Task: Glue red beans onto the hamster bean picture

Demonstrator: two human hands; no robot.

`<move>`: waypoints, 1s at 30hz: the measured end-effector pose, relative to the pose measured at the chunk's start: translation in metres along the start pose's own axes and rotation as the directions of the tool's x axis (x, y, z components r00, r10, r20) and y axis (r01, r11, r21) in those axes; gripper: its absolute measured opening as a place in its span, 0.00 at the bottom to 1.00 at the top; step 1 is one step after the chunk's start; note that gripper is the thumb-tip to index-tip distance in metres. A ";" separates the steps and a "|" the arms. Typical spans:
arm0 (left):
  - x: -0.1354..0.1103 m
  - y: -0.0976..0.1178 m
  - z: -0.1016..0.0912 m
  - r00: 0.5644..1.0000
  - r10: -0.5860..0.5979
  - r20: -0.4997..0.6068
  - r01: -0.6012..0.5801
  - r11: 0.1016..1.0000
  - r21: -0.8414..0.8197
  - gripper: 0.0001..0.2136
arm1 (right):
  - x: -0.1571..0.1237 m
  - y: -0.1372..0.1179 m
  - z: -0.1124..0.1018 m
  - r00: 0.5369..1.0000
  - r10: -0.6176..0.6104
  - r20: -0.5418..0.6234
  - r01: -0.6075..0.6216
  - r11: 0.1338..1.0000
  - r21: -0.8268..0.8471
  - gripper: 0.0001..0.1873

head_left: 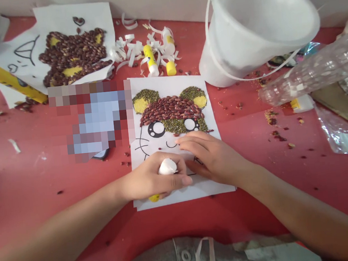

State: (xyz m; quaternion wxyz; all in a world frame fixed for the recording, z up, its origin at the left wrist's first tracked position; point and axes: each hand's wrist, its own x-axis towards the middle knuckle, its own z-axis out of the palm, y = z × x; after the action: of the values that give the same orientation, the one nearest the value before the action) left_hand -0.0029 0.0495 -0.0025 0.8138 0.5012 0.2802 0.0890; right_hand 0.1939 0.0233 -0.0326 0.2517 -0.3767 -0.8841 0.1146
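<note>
My left hand (154,177) is closed around a white glue stick (167,167), whose yellow end (154,198) pokes out below my fist. The hand rests on the lower part of a white paper sheet (151,149). My right hand (210,157) lies flat on the same sheet, fingers spread slightly and holding nothing. Just above my fingertips is a drawn animal face, with a cap of red-brown beans (170,110) and green mung beans (146,97) glued on. Its lower drawing is partly hidden by my hands.
The red table (78,221) is scattered with loose beans. Behind the sheet are white paper scraps (131,48), several glue sticks (151,61), and a second bean picture (73,58). A white plastic bucket (253,28) and a clear plastic bottle (307,74) lie at the right. A pixelated patch (96,121) hides the left.
</note>
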 end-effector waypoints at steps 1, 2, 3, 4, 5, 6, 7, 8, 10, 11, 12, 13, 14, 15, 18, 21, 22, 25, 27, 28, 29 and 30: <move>0.000 0.000 0.000 1.000 -0.003 -0.002 0.003 1.000 0.001 0.12 | 0.000 0.000 0.000 1.000 0.007 0.002 -0.007 1.000 0.008 0.11; 0.000 0.000 0.000 1.000 -0.007 -0.003 0.007 1.000 0.004 0.12 | 0.000 0.000 0.000 1.000 0.012 0.005 -0.012 1.000 0.016 0.11; 0.000 0.000 0.000 1.000 -0.011 -0.003 0.011 1.000 0.007 0.12 | -0.001 0.000 0.000 1.000 0.014 0.006 -0.014 1.000 0.024 0.11; 0.000 0.000 0.000 1.000 -0.013 -0.001 0.013 1.000 0.013 0.12 | -0.001 0.000 -0.001 1.000 0.016 0.007 -0.017 0.999 0.032 0.10; -0.001 0.000 0.000 1.000 -0.017 -0.002 0.017 1.000 0.019 0.12 | -0.001 0.000 -0.001 1.000 0.022 0.008 -0.023 0.999 0.043 0.10; -0.001 -0.001 0.000 1.000 -0.020 -0.004 0.020 1.000 0.024 0.12 | -0.001 0.000 -0.002 0.999 0.034 0.011 -0.035 0.998 0.061 0.10; -0.001 -0.001 0.000 1.000 -0.023 -0.009 0.023 0.999 0.028 0.12 | -0.001 0.000 -0.002 0.999 0.049 0.014 -0.050 0.995 0.084 0.10; -0.001 -0.001 0.000 1.000 -0.025 -0.011 0.025 0.999 0.030 0.12 | -0.001 0.000 -0.003 0.998 0.065 0.013 -0.066 0.992 0.109 0.09; -0.001 -0.001 -0.001 1.000 -0.030 -0.010 0.030 0.999 0.028 0.13 | 0.000 0.001 -0.006 0.995 0.100 -0.018 -0.097 0.987 0.131 0.07; -0.001 -0.001 -0.001 0.999 -0.035 -0.010 0.035 0.999 0.027 0.13 | 0.001 0.002 -0.007 0.992 0.115 -0.048 -0.109 0.987 0.122 0.06; -0.001 -0.002 -0.001 0.999 -0.041 -0.009 0.041 0.999 0.027 0.13 | 0.002 0.002 -0.009 0.989 0.126 -0.081 -0.117 0.988 0.103 0.05; -0.001 -0.002 -0.001 0.999 -0.048 -0.007 0.048 0.998 0.027 0.13 | 0.002 0.003 -0.010 0.985 0.136 -0.110 -0.128 0.989 0.080 0.05; -0.001 -0.002 -0.001 0.999 -0.052 -0.008 0.052 0.998 0.029 0.13 | 0.003 0.003 -0.011 0.980 0.148 -0.129 -0.141 0.988 0.060 0.05; -0.001 -0.002 -0.001 0.999 -0.052 -0.009 0.053 0.998 0.030 0.13 | 0.004 0.004 -0.012 0.978 0.158 -0.138 -0.153 0.987 0.046 0.04; -0.001 -0.002 -0.001 0.999 -0.040 -0.004 0.040 0.999 0.033 0.13 | 0.005 0.004 -0.013 0.985 0.143 -0.101 -0.141 0.990 0.028 0.06; -0.001 -0.002 0.000 1.000 -0.022 -0.005 0.022 0.999 0.035 0.12 | 0.005 0.004 -0.011 0.999 0.048 -0.023 -0.046 0.997 0.065 0.10; -0.001 -0.001 0.000 1.000 -0.016 -0.007 0.016 0.999 0.036 0.12 | 0.005 0.004 -0.010 1.000 0.022 -0.015 -0.021 0.995 0.094 0.10; -0.001 -0.001 0.001 1.000 -0.017 -0.014 0.017 0.999 0.035 0.13 | 0.003 0.003 -0.011 0.997 0.061 -0.049 -0.054 0.988 0.143 0.06; -0.001 -0.001 0.000 0.999 -0.029 -0.016 0.029 0.999 0.042 0.13 | 0.004 0.003 -0.012 0.991 0.124 -0.055 -0.117 0.987 0.114 0.05; -0.001 -0.002 0.000 0.999 -0.031 -0.016 0.032 0.999 0.044 0.14 | 0.005 0.002 -0.012 0.990 0.132 -0.047 -0.128 0.989 0.080 0.07; -0.001 -0.002 0.000 0.999 -0.030 -0.014 0.030 0.999 0.045 0.14 | 0.007 0.002 -0.011 0.992 0.121 -0.035 -0.120 0.992 0.034 0.09; -0.001 -0.002 0.000 1.000 -0.027 -0.012 0.027 0.999 0.046 0.14 | 0.009 0.001 -0.010 0.995 0.100 -0.024 -0.100 0.995 -0.025 0.12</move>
State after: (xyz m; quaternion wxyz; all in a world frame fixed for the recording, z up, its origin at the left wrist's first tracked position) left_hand -0.0039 0.0479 -0.0040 0.8016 0.5154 0.2936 0.0745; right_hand 0.1945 0.0308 -0.0216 0.2509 -0.4250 -0.8626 0.1113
